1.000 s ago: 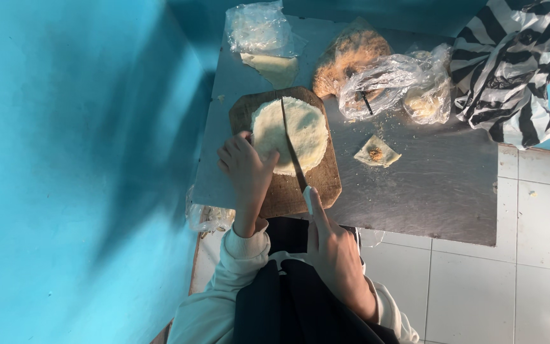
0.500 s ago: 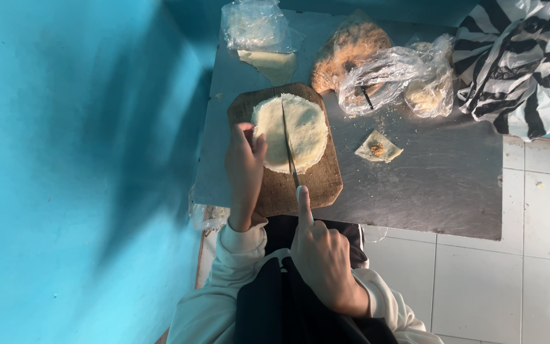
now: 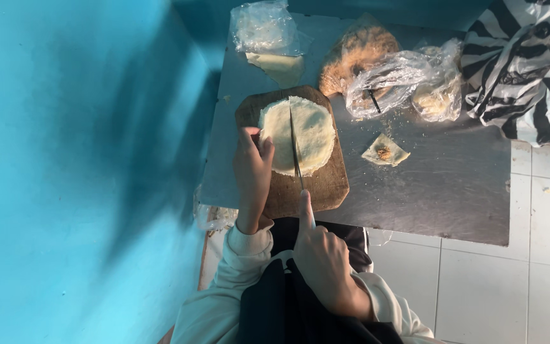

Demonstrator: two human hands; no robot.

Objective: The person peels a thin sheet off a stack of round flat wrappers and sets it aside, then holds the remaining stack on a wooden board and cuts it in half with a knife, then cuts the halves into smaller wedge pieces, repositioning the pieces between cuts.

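Bread (image 3: 307,130), a pale round flat loaf, lies on a wooden cutting board (image 3: 326,188) at the near-left part of the grey tabletop (image 3: 440,191). Nearest the camera, the right hand (image 3: 326,261) has its grip clamped on the handle of a knife (image 3: 295,150), forefinger stretched along the back of the blade, which runs straight across the middle of the bread. Just left of the knife, the left hand (image 3: 253,172) rests on the board with its fingers curled against the bread's left edge, steadying it rather than closing around it. Both cream sleeves (image 3: 224,286) show at the bottom of the view.

Right of the board, a small folded pastry (image 3: 384,151) with a brown filling lies alone on the bare metal. Beyond the board, a crumpled clear plastic bag (image 3: 396,79) holds more pale pieces, with a browner round bread (image 3: 354,54) behind it. Further left, a second plastic bag (image 3: 263,27) sits over a loose piece of dough (image 3: 278,64). At the far right corner lies a black-and-white striped cloth (image 3: 523,64).
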